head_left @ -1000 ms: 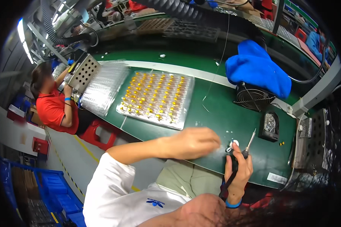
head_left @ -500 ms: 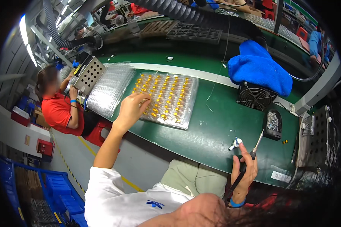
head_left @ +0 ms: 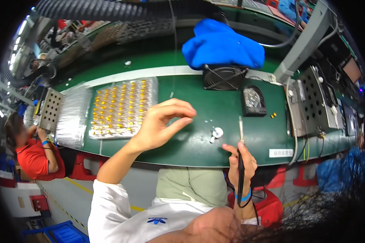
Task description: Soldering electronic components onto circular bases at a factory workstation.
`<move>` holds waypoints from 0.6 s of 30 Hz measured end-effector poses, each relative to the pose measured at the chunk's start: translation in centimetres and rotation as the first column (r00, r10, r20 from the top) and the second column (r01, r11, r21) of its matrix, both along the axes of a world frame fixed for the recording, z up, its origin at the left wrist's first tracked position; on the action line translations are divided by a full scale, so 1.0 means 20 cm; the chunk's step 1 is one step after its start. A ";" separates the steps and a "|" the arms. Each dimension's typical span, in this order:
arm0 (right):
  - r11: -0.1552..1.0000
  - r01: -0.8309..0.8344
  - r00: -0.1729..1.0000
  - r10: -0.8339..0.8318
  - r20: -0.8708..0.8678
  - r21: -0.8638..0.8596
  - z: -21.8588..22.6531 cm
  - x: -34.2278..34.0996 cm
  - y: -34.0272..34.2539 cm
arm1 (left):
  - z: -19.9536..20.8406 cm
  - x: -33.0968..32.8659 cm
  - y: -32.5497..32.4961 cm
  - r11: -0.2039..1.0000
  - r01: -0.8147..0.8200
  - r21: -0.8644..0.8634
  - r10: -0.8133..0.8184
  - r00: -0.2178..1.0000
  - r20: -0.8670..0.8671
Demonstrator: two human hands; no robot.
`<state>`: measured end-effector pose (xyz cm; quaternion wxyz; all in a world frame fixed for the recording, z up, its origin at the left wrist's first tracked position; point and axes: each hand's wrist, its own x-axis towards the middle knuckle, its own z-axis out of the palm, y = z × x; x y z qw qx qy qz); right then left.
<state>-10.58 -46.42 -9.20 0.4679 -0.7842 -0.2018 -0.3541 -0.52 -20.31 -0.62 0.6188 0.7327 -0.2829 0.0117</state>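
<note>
Soldering iron (head_left: pixel 241 158) was in the right hand (head_left: pixel 247 164), over the worktop (head_left: pixel 182 152) edge, with its thin tip pointing away from the person. Right fingers were wrapped round the black handle, and one finger poked out to the left. Left hand (head_left: pixel 158 125) was bent like a hook, its thumb near the other fingers; I cannot tell if the tips touched. It blocked one corner of the clear tray (head_left: pixel 153 87), which held rows of yellow bits (head_left: pixel 123 91). More clear trays (head_left: pixel 72 121) lay left of it.

A small white thing (head_left: pixel 217 132) sat between the hands. Past the iron stood a black box (head_left: pixel 256 111) of shiny stuff, with loose yellow pieces (head_left: pixel 273 116) near it. A blue cloth (head_left: pixel 225 46) lay on a black fan (head_left: pixel 224 78). Far left, a person in a red shirt (head_left: pixel 40 160) worked by a metal box with holes (head_left: pixel 50 109).

A white label (head_left: pixel 280 153) with dark print was stuck near the worktop's front edge. The white shirt (head_left: pixel 127 214) had a blue mark (head_left: pixel 156 221) with blue letters.
</note>
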 end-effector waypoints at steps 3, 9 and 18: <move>0.992 -0.025 1.000 0.026 -0.009 0.125 -0.01 -0.03 -0.04 | -0.06 0.05 -0.13 0.994 0.111 0.021 -0.110 0.992 -0.058; 0.996 0.079 0.994 -0.081 -0.073 -0.034 -0.01 -0.08 -0.10 | -0.22 0.13 -0.21 0.969 0.210 0.129 -0.204 0.977 -0.063; 0.992 0.111 0.993 -0.113 -0.022 -0.053 -0.04 -0.07 -0.10 | -0.28 0.08 -0.23 0.962 0.242 0.127 -0.243 0.970 -0.002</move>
